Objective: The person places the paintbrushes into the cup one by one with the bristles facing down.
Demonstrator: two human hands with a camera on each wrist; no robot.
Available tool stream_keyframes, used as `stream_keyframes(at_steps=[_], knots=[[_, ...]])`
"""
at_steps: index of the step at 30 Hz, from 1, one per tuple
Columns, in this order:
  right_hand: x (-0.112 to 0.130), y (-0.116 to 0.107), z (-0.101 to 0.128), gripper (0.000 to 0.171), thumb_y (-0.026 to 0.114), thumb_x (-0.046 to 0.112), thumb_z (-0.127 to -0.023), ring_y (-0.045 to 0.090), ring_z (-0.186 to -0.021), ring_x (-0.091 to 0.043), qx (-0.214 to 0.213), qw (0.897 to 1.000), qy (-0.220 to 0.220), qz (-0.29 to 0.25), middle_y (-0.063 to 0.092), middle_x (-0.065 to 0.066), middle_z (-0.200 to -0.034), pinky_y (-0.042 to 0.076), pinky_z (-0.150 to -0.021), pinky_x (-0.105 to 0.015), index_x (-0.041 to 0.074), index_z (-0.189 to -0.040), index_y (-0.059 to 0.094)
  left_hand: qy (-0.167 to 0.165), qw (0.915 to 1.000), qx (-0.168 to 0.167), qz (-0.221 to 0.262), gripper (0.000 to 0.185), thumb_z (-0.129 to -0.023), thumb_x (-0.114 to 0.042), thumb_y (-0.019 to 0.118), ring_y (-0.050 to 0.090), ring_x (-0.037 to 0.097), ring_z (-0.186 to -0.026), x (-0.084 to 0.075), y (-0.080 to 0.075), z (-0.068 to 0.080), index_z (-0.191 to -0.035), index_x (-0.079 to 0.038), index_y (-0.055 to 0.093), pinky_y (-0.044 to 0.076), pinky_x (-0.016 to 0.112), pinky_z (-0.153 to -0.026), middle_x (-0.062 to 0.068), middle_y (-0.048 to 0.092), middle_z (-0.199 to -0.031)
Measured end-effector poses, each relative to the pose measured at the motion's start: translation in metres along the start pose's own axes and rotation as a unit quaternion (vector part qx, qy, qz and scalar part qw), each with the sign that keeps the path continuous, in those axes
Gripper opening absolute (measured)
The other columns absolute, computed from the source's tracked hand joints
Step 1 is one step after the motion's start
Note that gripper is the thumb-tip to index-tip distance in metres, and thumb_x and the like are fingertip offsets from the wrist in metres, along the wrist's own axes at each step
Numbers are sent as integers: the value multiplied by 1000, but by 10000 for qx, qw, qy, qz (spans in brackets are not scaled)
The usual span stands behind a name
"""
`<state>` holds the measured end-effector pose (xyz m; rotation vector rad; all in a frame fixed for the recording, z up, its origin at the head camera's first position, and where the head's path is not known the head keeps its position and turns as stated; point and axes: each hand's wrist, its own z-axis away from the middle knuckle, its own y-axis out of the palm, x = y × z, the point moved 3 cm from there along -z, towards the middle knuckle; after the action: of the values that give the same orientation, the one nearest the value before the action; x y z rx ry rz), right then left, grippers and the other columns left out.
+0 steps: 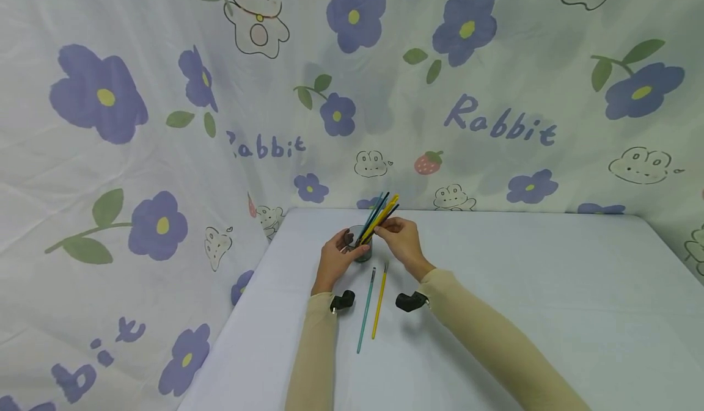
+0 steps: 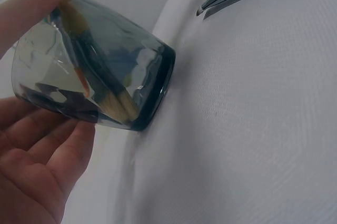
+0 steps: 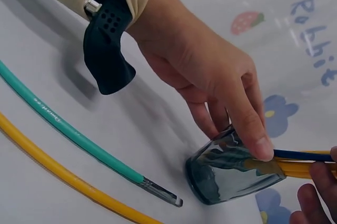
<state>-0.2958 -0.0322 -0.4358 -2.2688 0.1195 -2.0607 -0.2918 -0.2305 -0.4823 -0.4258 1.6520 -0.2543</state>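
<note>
One dark glass cup [image 1: 363,249] sits on the white worktop [image 1: 550,289] near its far left edge, left hand [image 1: 335,258] curled round it, the cup tilted with its mouth up and to the right. Right hand [image 1: 401,240] pinches the bunch of brushes [image 1: 379,215] in the cup, exact count unclear, handles pointing up-right. Two loose brushes, one teal brush [image 1: 365,310] and one yellow brush [image 1: 379,307], lie side by side just in front, long axes running near-to-far.
</note>
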Motion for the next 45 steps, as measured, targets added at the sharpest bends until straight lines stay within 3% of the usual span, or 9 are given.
stream_keyframes(at_steps=[13,25,32,37,45], knots=[[-11,7,1,24,74,27,-96,70,-101,-22,228,9987,393,238,78,-10,-108,58,-94,-39,7,-110,75,-15,10000,-13,-86,91,-82,-46,87,56,37,-140,-3,0,1,-154,-7,48,49,49,-117,18,60,-149],[-14,0,8,22,73,29,-96,68,-91,-18,522,9967,334,519,77,-7,-101,57,-85,-32,8,-104,76,8,10000,45,-42,93,-81,-49,87,55,36,-141,-1,0,0,-155,-8,47,49,49,-118,18,59,-149],[-17,-6,19,15,74,21,-95,68,-86,-16,917,9925,-25,806,77,-8,-99,57,-78,-27,7,-101,77,-85,9999,15,-149,93,-80,-51,87,55,37,-142,0,0,-1,-154,-9,48,49,49,-117,18,57,-151],[-22,-8,32,9,74,17,-96,64,-85,-13,1550,9771,-534,1354,75,-3,-95,55,-73,-25,9,-98,77,-145,9997,-6,-185,93,-80,-50,87,56,37,-141,1,0,-1,-154,-9,48,49,48,-117,18,57,-151],[-24,-11,56,6,74,11,-94,62,-83,-9,2564,9354,-1397,1992,73,1,-91,54,-72,-20,7,-98,75,-121,9998,-10,-153,93,-80,-50,87,56,36,-141,0,1,-1,-154,-9,48,48,48,-118,18,58,-151]])
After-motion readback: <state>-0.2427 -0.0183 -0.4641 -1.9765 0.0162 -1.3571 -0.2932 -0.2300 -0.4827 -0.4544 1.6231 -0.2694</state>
